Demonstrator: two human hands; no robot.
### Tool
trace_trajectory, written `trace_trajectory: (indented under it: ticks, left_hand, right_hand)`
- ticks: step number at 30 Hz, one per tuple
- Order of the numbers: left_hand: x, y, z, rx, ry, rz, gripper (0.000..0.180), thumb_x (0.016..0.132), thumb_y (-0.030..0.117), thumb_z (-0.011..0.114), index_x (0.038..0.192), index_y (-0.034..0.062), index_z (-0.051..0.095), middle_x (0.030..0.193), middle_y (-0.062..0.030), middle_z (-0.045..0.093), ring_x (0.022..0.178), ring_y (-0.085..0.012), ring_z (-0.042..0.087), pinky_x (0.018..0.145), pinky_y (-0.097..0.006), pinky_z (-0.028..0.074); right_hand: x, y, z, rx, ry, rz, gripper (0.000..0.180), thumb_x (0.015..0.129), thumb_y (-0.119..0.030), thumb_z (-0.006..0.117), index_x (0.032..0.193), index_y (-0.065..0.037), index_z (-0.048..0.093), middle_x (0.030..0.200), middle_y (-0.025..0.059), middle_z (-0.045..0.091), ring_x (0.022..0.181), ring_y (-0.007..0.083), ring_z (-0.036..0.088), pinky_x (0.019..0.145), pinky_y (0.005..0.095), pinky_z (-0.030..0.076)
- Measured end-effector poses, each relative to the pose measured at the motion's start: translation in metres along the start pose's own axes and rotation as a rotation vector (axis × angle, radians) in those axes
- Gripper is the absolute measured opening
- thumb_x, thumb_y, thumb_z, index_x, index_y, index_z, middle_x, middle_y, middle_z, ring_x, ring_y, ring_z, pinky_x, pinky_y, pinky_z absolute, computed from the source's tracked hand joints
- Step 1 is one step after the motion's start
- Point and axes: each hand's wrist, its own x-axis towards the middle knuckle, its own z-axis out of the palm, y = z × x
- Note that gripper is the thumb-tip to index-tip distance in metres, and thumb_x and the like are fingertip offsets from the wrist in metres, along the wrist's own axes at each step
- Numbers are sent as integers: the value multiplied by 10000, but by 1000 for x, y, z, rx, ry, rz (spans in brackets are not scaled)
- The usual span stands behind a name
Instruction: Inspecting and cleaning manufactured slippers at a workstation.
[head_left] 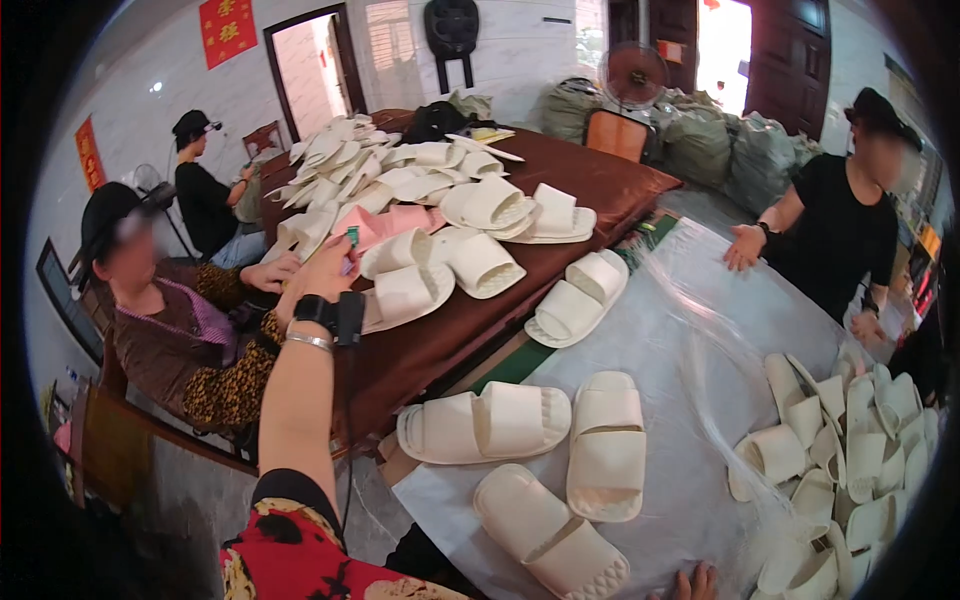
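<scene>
My left hand (328, 268), with a black watch and a bracelet at its wrist, reaches over the brown-covered table beside pink slippers (385, 226). Its fingers look drawn together near a small green thing (352, 236); what they hold is unclear. White slippers (408, 285) lie just right of it. At the bottom edge, my right hand (694, 582) shows only its fingers, apart and resting on the grey plastic sheet (665, 370). Nearest to it is a white slipper (550, 530), with further white slippers (607, 446) above.
A seated person's hand (272, 272) is close beside my left hand. White slippers (345, 160) are heaped on the brown table (590, 170). More white slippers (865, 440) pile up at right, below a standing person (840, 220). Stuffed sacks (700, 140) and a fan (635, 75) stand behind.
</scene>
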Motion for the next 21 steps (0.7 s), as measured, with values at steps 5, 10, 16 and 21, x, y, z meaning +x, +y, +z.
trace_trajectory:
  ticks: [5, 10, 16, 21]
  left_hand:
    - [27, 12, -16, 82, 225, 46, 69, 916, 148, 563, 968, 103, 572, 752, -38, 547, 589, -149, 510, 494, -290, 443]
    - [43, 21, -50, 552, -18, 84, 149, 927, 174, 459, 893, 62, 553, 691, -54, 512, 546, -149, 477, 446, -272, 370]
    - [39, 9, -15, 331, 218, 96, 74, 901, 153, 527, 881, 94, 567, 689, -39, 518, 541, -126, 471, 447, -249, 380]
    - [25, 0, 46, 321, 257, 221, 157, 832, 119, 636, 973, 97, 572, 706, 6, 540, 530, -84, 493, 400, -201, 354]
  right_hand:
    - [2, 3, 1, 37, -18, -11, 526, 825, -229, 637, 1284, -9, 502, 1400, 260, 393, 1303, 458, 312, 1069, 556, 227]
    - [1, 12, 7, 55, -2, -49, 522, 822, -233, 642, 1274, -8, 511, 1396, 261, 397, 1304, 459, 311, 1071, 559, 222]
    - [-1, 13, 8, 41, 3, -27, 509, 819, -236, 644, 1257, -5, 526, 1397, 261, 397, 1309, 459, 307, 1069, 569, 216]
    - [2, 5, -1, 61, -28, 11, 513, 812, -233, 642, 1256, -4, 524, 1398, 257, 397, 1311, 458, 306, 1063, 579, 215]
